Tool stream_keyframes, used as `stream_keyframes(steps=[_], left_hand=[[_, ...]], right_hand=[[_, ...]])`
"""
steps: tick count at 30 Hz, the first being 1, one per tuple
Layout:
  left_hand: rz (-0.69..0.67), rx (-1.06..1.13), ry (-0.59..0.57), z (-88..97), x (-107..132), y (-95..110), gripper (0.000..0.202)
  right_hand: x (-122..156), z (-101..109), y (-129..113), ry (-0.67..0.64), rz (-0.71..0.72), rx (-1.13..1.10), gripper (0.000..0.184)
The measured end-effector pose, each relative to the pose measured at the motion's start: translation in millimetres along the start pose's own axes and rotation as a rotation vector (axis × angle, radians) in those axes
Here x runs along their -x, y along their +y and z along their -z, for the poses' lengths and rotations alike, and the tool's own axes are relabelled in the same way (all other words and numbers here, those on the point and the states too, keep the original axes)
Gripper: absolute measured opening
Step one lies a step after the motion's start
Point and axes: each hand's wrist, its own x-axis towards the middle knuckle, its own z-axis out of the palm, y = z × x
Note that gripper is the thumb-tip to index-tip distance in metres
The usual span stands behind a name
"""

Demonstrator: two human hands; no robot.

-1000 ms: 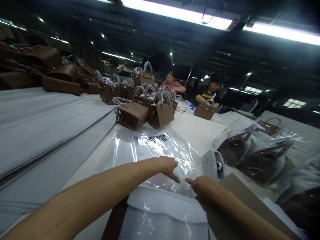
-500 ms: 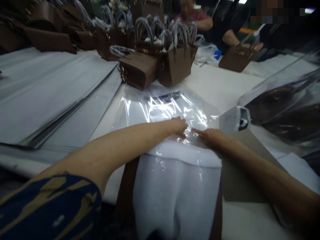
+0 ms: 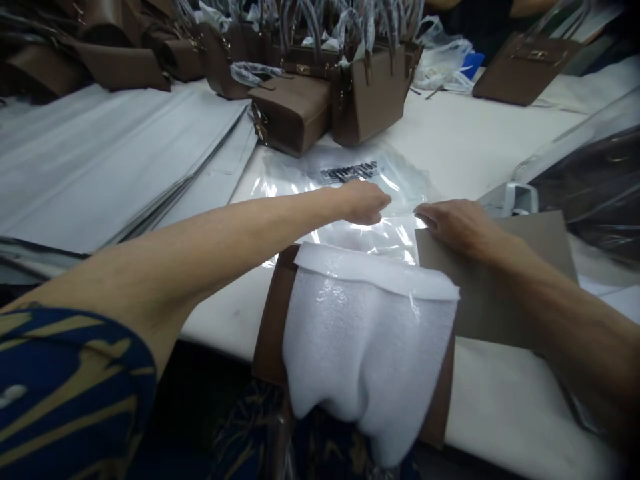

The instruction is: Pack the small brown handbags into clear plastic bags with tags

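A brown handbag (image 3: 273,320) wrapped in white foam (image 3: 370,340) lies at the table's near edge, partly inside a clear plastic bag (image 3: 350,183) with dark print that spreads away from me. My left hand (image 3: 365,200) reaches over the foam with its fingers curled, pinching the plastic film. My right hand (image 3: 453,223) rests just to the right, fingers bent on the film's edge and on a grey cardboard sheet (image 3: 505,280).
Several brown handbags (image 3: 320,100) with wrapped handles stand at the back. Stacked grey sheets (image 3: 100,167) cover the left. A tape dispenser (image 3: 515,197) and bagged handbags (image 3: 595,187) lie at right. Another brown bag (image 3: 525,63) sits far right, near other people.
The view has tilted down and closer to the table. Both hands have come together on the plastic film above the foam; the left hand's fingers have curled in.
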Motion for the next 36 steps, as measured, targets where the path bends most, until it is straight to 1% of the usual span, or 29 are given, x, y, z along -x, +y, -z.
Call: stream_keyframes(steps=[3, 6, 8, 10, 11, 14, 15, 17, 20, 22, 24, 27, 29, 30, 31, 32, 33, 34, 36], left_hand=[[0.005, 0.082, 0.066, 4.4, 3.5, 10.6, 0.023], [0.051, 0.180, 0.132, 2.8, 2.3, 17.2, 0.017], [0.082, 0.245, 0.184, -0.1, 3.6, 14.4, 0.014], [0.098, 0.305, 0.224, -3.9, 7.4, 8.1, 0.019], [0.094, 0.331, 0.237, -5.9, 9.7, 4.8, 0.024], [0.036, 0.389, 0.283, -11.5, 16.5, -1.8, 0.037], [0.021, 0.402, 0.301, -12.8, 18.5, -2.6, 0.040], [0.008, 0.423, 0.338, -14.1, 21.9, -2.2, 0.042], [0.030, 0.435, 0.381, -14.2, 25.3, -0.2, 0.038], [0.089, 0.417, 0.421, -12.9, 26.3, -1.7, 0.031], [0.211, 0.381, 0.504, -9.1, 27.2, -8.1, 0.025], [0.425, 0.315, 0.670, 2.4, 31.2, -23.8, 0.025], [0.474, 0.280, 0.730, 11.4, 35.5, -31.1, 0.029], [0.463, 0.266, 0.737, 15.5, 37.4, -31.8, 0.031], [0.434, 0.253, 0.731, 19.1, 38.7, -30.3, 0.032], [0.395, 0.242, 0.717, 22.1, 39.1, -26.7, 0.031], [0.352, 0.232, 0.696, 24.8, 38.5, -21.4, 0.029], [0.307, 0.224, 0.670, 27.1, 36.8, -15.1, 0.026], [0.222, 0.213, 0.612, 31.1, 31.5, -1.3, 0.021]], right_hand=[[2.5, 16.1, -6.7, 0.063, 0.079, -0.030, 0.027], [8.4, 23.0, -12.6, 0.132, 0.127, -0.065, 0.023], [14.7, 21.8, -14.3, 0.165, 0.125, -0.068, 0.032], [20.4, 17.8, -15.5, 0.192, 0.142, -0.065, 0.043], [22.2, 15.5, -16.4, 0.204, 0.159, -0.068, 0.042], [22.8, 10.3, -20.1, 0.245, 0.206, -0.072, 0.028], [22.0, 9.4, -21.3, 0.266, 0.211, -0.073, 0.027], [19.9, 8.7, -23.1, 0.323, 0.205, -0.101, 0.034], [17.3, 7.0, -23.4, 0.377, 0.184, -0.176, 0.053], [18.2, 2.4, -22.5, 0.342, 0.184, -0.169, 0.056], [23.8, -7.3, -20.6, 0.265, 0.218, -0.123, 0.058], [42.1, -28.4, -15.2, 0.120, 0.336, -0.071, 0.070], [57.3, -38.0, -9.4, 0.047, 0.391, -0.089, 0.067], [64.3, -38.4, -5.9, 0.044, 0.379, -0.119, 0.060], [70.4, -35.0, -1.9, 0.069, 0.333, -0.162, 0.052], [75.4, -27.8, 2.4, 0.127, 0.242, -0.210, 0.043], [79.3, -17.6, 7.2, 0.209, 0.102, -0.253, 0.037], [82.1, -5.3, 12.3, 0.310, -0.078, -0.296, 0.034], [85.3, 19.2, 23.7, 0.505, -0.441, -0.367, 0.039]])
